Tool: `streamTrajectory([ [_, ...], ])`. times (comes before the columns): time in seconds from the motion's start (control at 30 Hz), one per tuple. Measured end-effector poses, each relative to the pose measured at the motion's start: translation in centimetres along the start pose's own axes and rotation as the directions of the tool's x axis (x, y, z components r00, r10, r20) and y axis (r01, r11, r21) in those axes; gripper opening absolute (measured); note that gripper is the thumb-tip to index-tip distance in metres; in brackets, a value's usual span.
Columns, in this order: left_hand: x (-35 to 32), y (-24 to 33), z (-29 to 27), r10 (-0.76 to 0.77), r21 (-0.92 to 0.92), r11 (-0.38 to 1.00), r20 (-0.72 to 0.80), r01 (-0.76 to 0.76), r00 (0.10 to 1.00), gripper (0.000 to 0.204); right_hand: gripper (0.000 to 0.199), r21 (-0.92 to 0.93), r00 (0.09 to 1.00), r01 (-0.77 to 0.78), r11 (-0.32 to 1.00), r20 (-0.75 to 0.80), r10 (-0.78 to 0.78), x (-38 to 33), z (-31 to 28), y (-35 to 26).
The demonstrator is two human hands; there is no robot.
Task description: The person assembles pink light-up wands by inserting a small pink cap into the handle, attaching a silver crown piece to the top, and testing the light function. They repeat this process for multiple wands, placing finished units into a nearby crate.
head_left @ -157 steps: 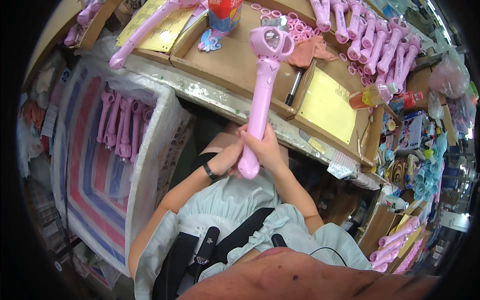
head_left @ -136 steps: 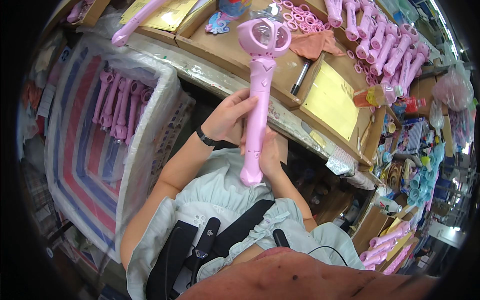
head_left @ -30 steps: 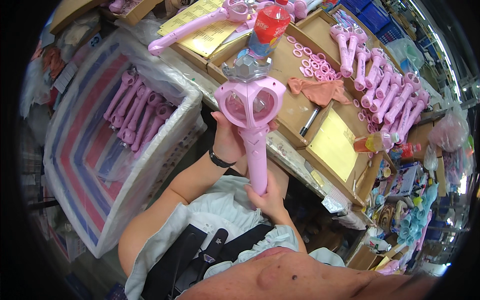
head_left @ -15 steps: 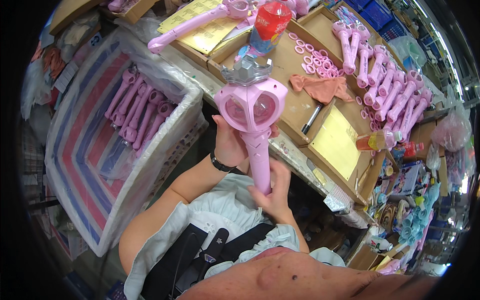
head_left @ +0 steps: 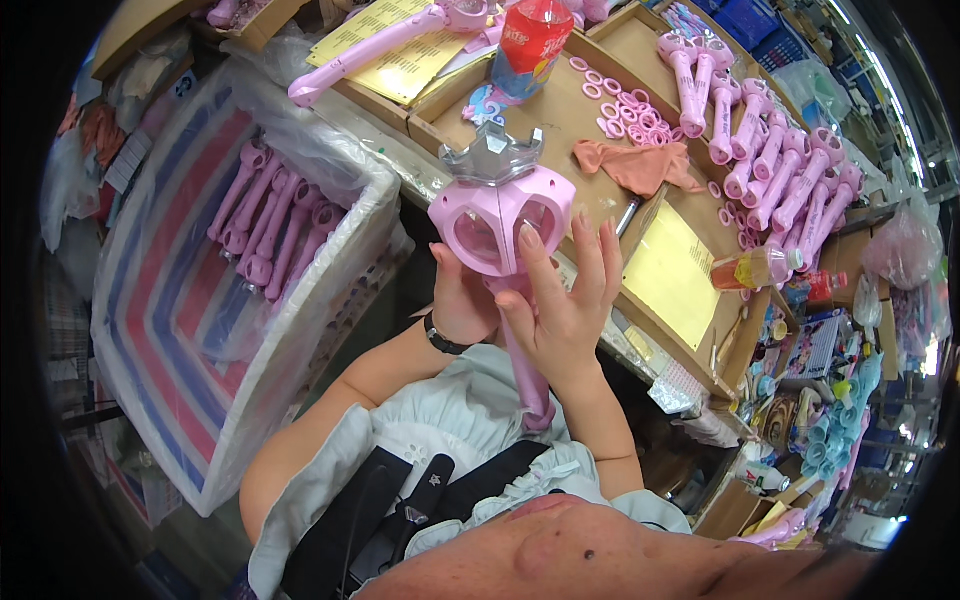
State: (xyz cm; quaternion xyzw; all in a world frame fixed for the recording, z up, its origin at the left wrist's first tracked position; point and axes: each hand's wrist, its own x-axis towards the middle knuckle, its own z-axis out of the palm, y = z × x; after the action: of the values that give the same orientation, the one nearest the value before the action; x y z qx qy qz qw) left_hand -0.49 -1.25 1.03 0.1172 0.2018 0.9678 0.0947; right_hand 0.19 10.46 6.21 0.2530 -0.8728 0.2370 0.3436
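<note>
A pink toy wand (head_left: 482, 228) stands in front of me, its round head with clear windows at the top and a silver crown (head_left: 492, 158) above it. My left hand (head_left: 464, 302) is closed around the neck just below the head, its far fingers hidden behind the wand. Spread fingers of my right hand (head_left: 565, 318) lie against the lower right of the head, with the index fingertip on a window and the thumb near the neck. The handle runs down toward my lap.
On the left, a striped bag-lined crate (head_left: 160, 300) holds several pink wands (head_left: 265, 225). The workbench carries pink rings (head_left: 635, 118), an orange cloth (head_left: 635, 168), a red-labelled bottle (head_left: 530, 50), a yellow sheet (head_left: 672, 275), a drink bottle (head_left: 750, 270) and a pile of wand handles (head_left: 790, 175).
My right hand has moved up from the handle's lower end to the wand's head, its fingers now spread. The wand has turned slightly, and its handle's end now shows. My left hand stays at the neck.
</note>
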Motion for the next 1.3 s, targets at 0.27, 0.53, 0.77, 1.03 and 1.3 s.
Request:
streamTrajectory([
  [0.27, -0.3, -0.2, -0.3, -0.014, 0.041, 0.999, -0.006, 0.015, 1.000, 0.098, 0.039, 0.017, 1.000, 0.004, 1.000, 0.019, -0.004, -1.7, -0.1, 0.2],
  [0.53, 0.2, -0.3, 1.6, 0.015, 0.081, 0.997, -0.069, -0.009, 0.997, 0.098, 0.038, -0.031, 0.999, 0.022, 0.999, 0.029, -0.021, 0.7, -1.1, 0.6],
  [0.77, 0.7, 0.3, 2.2, 0.022, 0.047, 0.999, 0.113, -0.028, 0.993, 0.106, 0.041, 0.322, 0.962, -0.204, 0.924, -0.106, 0.250, 1.0, -0.6, 2.1],
  [1.03, -0.8, 0.1, 1.9, -0.125, 0.297, 0.944, -0.083, 0.144, 0.989, 0.096, 0.032, 0.199, 0.991, -0.079, 0.977, -0.093, 0.099, -0.5, -1.7, 1.3],
  [1.3, -1.7, -0.2, 2.1, -0.102, 0.202, 0.972, -0.115, 0.123, 0.988, 0.084, 0.030, -0.030, 0.997, 0.037, 0.999, -0.067, -0.039, 0.5, -1.8, 0.3],
])
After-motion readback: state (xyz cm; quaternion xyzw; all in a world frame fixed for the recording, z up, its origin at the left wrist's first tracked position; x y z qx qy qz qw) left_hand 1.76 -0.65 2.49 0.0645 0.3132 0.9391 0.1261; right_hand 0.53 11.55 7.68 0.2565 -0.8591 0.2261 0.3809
